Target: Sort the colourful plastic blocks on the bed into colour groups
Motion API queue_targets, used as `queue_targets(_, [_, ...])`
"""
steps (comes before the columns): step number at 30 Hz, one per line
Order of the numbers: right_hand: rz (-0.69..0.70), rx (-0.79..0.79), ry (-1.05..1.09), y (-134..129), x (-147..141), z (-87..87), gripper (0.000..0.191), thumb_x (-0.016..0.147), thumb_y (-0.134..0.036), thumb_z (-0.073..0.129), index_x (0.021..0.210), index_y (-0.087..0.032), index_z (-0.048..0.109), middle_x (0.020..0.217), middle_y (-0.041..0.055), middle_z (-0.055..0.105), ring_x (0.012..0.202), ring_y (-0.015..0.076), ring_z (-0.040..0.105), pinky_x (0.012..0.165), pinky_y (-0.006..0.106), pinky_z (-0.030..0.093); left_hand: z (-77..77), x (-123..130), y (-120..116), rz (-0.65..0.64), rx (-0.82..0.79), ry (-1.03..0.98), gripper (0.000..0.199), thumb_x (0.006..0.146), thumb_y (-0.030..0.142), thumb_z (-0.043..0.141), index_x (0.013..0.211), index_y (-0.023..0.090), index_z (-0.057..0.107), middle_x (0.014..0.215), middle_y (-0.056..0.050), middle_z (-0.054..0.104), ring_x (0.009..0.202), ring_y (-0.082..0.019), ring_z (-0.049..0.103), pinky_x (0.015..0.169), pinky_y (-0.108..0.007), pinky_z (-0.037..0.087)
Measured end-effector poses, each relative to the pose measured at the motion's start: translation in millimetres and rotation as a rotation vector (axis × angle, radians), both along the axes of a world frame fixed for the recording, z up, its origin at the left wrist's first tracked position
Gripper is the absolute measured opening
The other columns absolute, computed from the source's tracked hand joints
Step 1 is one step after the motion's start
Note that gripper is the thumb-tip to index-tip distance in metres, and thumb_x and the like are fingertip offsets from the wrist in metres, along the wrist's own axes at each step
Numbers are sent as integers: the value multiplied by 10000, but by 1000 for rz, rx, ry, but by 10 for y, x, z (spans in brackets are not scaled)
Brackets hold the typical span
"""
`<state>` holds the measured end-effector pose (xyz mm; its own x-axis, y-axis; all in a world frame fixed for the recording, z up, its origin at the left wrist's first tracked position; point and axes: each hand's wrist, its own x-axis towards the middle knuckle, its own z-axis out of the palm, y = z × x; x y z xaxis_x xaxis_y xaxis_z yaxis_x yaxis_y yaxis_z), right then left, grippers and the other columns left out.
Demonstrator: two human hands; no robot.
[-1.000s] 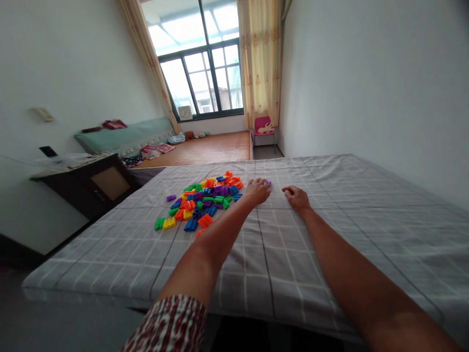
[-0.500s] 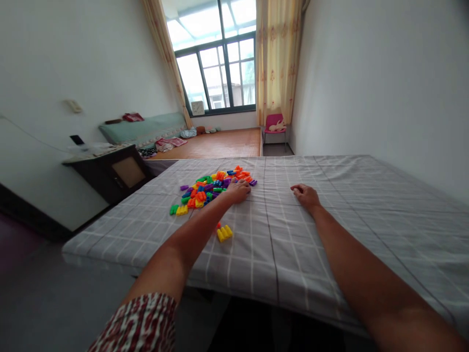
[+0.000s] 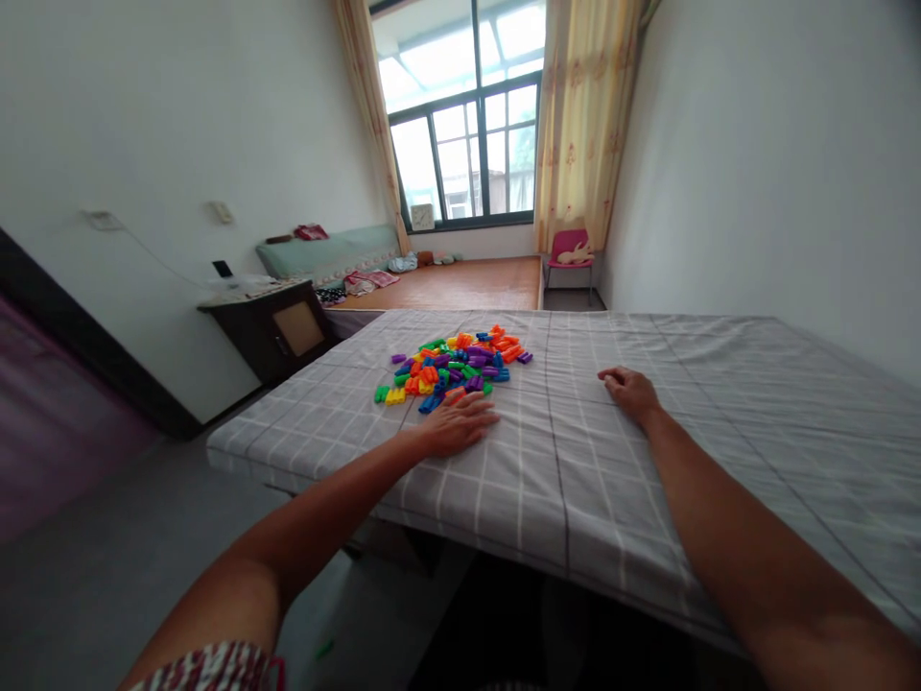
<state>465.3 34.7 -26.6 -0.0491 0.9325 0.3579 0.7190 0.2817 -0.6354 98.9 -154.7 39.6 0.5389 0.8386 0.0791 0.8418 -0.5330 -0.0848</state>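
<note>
A pile of colourful plastic building blocks (image 3: 460, 363) lies on the cloth-covered table, in orange, purple, green, blue and yellow. My left hand (image 3: 457, 424) rests flat at the near side of the pile, its fingers stretched to the right and touching or almost touching the closest blocks. Part of an orange block shows just beyond its knuckles; what lies under the palm is hidden. Right of the pile, well apart from it, my right hand (image 3: 630, 392) lies on the cloth with its fingers loosely curled together. No block shows in it.
A grey checked cloth (image 3: 590, 480) covers the table, whose near edge runs below my forearms. A small green piece (image 3: 325, 649) lies on the floor. Beyond are a dark cabinet (image 3: 277, 331), a bed (image 3: 475, 278) and a pink chair (image 3: 571, 246).
My left hand has drawn back from the pile's right side to its near side and flattened. The separate yellow block in front is out of sight there. My view has turned left.
</note>
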Motion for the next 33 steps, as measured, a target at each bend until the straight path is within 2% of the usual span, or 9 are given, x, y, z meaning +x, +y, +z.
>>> queue_targets(6, [13, -5, -16, -15, -12, 19, 328, 753, -303, 490, 930, -189, 742, 782, 34, 712, 662, 165, 598, 652, 280, 440, 74, -380, 515, 280, 186, 13, 429, 922, 290, 424, 1330, 385, 516, 1491, 15, 410, 1401, -226, 276, 1147, -461, 155])
queue_targets(10, [12, -14, -29, -11, -16, 25, 317, 757, -308, 497, 925, -193, 741, 803, 34, 716, 696, 169, 609, 659, 279, 437, 81, -338, 798, 488, 306, -80, 432, 938, 355, 377, 1348, 310, 505, 1495, -49, 395, 1383, -272, 287, 1112, -523, 204])
queue_targets(12, [7, -19, -33, -11, -17, 24, 315, 759, -318, 505, 928, -196, 741, 794, 33, 713, 704, 172, 612, 655, 281, 435, 45, -176, 903, 459, 329, -113, 447, 936, 419, 380, 1356, 316, 493, 1477, -48, 416, 1365, -264, 310, 1111, -509, 218])
queue_targets(17, [-1, -20, -13, -9, -16, 11, 315, 755, -327, 513, 931, -203, 743, 786, 35, 713, 720, 176, 622, 637, 278, 434, -112, 239, 1076, 153, 206, -29, 454, 912, 512, 399, 1333, 374, 497, 1467, 23, 431, 1359, -232, 311, 1134, -487, 176])
queue_targets(19, [0, -29, -18, -11, -13, 10, 317, 753, -334, 512, 929, -205, 743, 778, 35, 712, 703, 176, 618, 625, 278, 431, -151, 265, 1119, 158, 181, -13, 417, 923, 467, 394, 1309, 373, 520, 1433, 21, 470, 1360, -232, 308, 1130, -497, 171])
queue_targets(23, [7, -12, -25, -22, -16, 23, 323, 752, -338, 502, 919, -203, 743, 750, 30, 701, 679, 173, 607, 616, 277, 426, -150, 154, 1165, 311, 202, -40, 361, 913, 380, 433, 1239, 361, 587, 1374, -12, 522, 1347, -256, 322, 1105, -526, 198])
queue_targets(26, [-2, 6, -46, -29, -27, 39, 325, 753, -321, 491, 916, -196, 743, 735, 31, 697, 664, 172, 600, 616, 279, 424, -93, 103, 1187, 396, 214, -84, 328, 900, 398, 453, 1168, 354, 637, 1368, -21, 526, 1327, -281, 347, 1097, -546, 202])
queue_targets(29, [-6, 8, -65, -32, -32, 42, 317, 760, -299, 486, 919, -197, 740, 792, 35, 713, 696, 172, 610, 649, 280, 432, 53, -1, 1230, 450, 271, -166, 347, 910, 447, 419, 1170, 357, 631, 1390, -18, 506, 1302, -277, 381, 1100, -543, 202])
queue_targets(33, [7, -3, -81, -37, -20, 31, 313, 775, -296, 487, 944, -206, 734, 823, 31, 719, 706, 170, 613, 667, 282, 434, 356, -534, 1244, 661, 267, -275, 411, 945, 459, 329, 1170, 273, 619, 1240, -81, 615, 1233, -270, 458, 1029, -508, 311])
